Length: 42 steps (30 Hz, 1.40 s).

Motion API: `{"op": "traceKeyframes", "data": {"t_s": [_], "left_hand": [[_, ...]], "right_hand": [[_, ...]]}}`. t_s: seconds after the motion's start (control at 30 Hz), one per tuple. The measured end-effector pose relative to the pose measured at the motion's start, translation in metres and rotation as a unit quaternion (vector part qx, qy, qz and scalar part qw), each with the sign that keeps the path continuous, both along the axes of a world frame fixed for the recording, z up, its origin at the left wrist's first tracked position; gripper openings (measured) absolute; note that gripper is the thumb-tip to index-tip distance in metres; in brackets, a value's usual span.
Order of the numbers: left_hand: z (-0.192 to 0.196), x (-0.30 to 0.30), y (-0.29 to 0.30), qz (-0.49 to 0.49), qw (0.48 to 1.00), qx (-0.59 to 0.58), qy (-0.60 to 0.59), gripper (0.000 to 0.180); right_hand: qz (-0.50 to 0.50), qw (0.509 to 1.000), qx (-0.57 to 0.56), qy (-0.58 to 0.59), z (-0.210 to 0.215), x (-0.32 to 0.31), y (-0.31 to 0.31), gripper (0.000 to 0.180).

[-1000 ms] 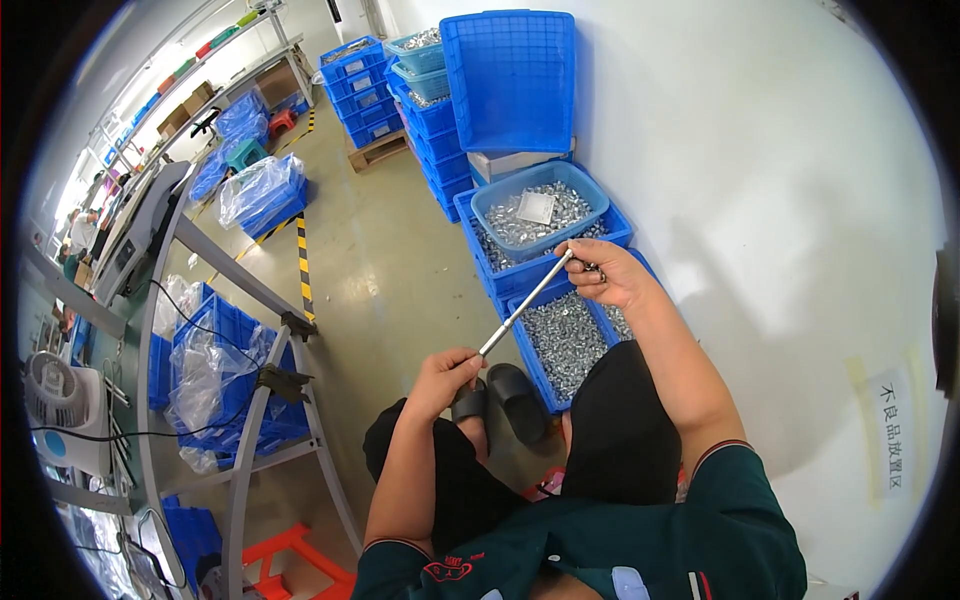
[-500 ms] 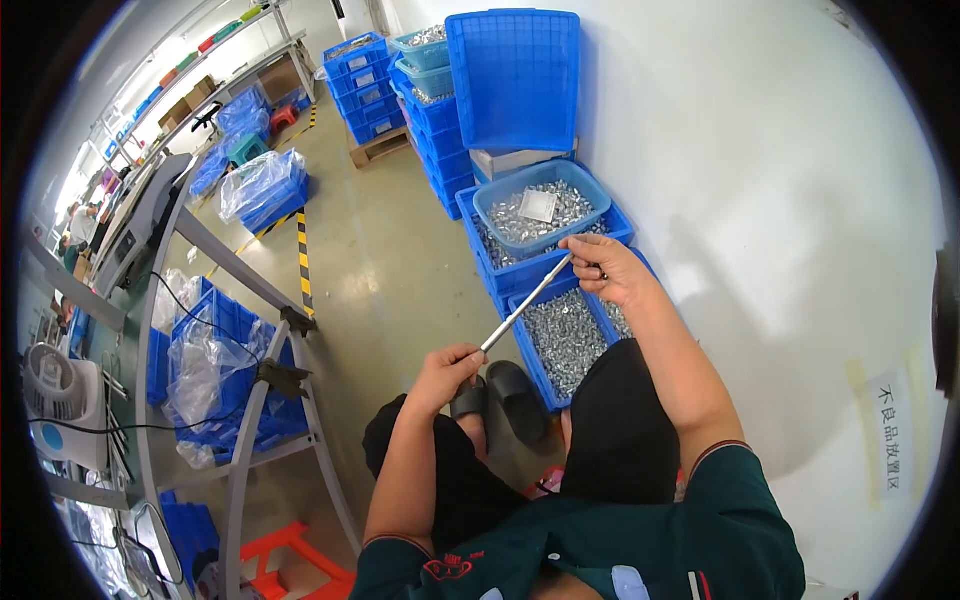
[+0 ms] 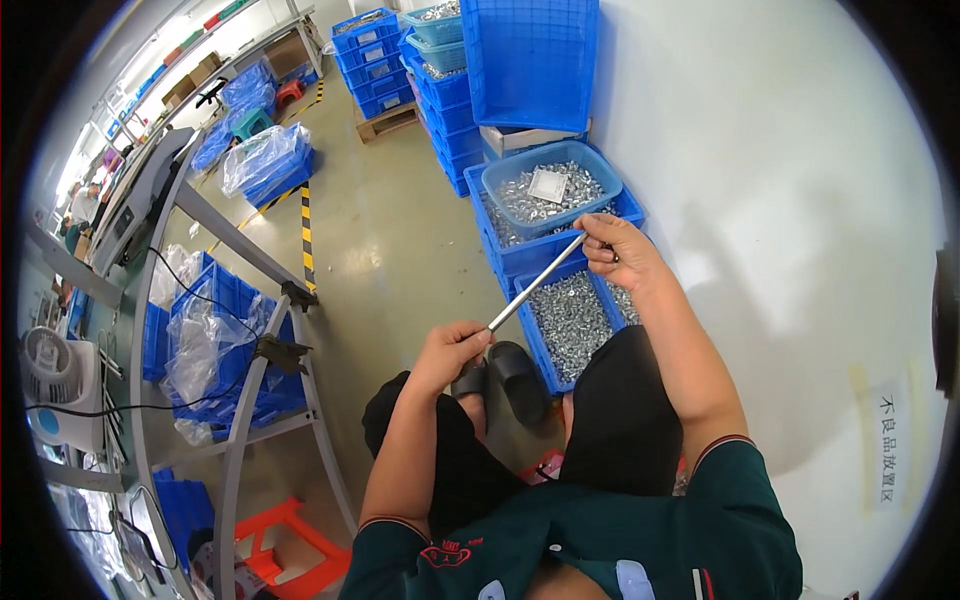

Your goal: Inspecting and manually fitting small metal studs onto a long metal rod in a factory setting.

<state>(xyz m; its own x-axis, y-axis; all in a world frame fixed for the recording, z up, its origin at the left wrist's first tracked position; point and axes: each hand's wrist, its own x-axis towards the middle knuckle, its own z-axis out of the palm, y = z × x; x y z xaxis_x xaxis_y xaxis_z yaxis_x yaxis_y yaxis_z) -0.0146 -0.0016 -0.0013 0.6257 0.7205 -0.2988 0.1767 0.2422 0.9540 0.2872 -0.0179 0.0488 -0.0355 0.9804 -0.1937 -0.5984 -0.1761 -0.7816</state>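
The view looks out from the left one of two fisheye cameras worn on the person's head. It faces forward and steeply down: the dark green shirt (image 3: 600, 540) fills the lower edge at close range, and the black slippers (image 3: 519, 383) show from above. The metal rod (image 3: 538, 282) crosses near the middle of the frame, nearer the lens than the floor (image 3: 400, 250). The white wall (image 3: 790, 200) takes the right side, a desk fan (image 3: 68, 388) the far left, and stacked blue crates (image 3: 373, 65) the distant top. Straight edges bow toward the dark rim.
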Motion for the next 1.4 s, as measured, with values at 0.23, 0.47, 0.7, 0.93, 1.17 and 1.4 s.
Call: {"op": "traceKeyframes", "data": {"t_s": [0.23,0.47,0.7,0.93,1.17,1.4], "left_hand": [[0.0,0.012,-0.004,0.037,0.998,0.048,0.009,0.017],[-0.006,0.02,-0.001,0.012,0.998,0.057,-0.026,0.022],[0.0,0.036,-0.004,0.023,0.996,-0.009,-0.081,0.021],[-0.004,0.039,-0.003,0.031,0.996,-0.009,-0.08,0.02],[-0.005,0.03,0.0,0.044,0.997,0.013,-0.07,0.021],[-0.003,0.015,-0.001,0.023,0.999,0.03,-0.038,0.022]], "right_hand": [[-0.026,0.996,-0.042,-0.067,0.002,-0.01,0.001,0.023],[0.005,1.0,-0.003,-0.009,0.002,-0.008,-0.002,0.027],[0.122,0.972,-0.068,-0.19,0.0,-0.041,-0.004,0.026],[0.18,0.967,-0.085,-0.16,-0.008,-0.04,0.0,0.028],[0.062,0.987,-0.149,-0.008,-0.02,-0.005,0.007,0.019],[0.005,0.994,-0.104,0.028,-0.015,0.006,0.003,0.021]]}}
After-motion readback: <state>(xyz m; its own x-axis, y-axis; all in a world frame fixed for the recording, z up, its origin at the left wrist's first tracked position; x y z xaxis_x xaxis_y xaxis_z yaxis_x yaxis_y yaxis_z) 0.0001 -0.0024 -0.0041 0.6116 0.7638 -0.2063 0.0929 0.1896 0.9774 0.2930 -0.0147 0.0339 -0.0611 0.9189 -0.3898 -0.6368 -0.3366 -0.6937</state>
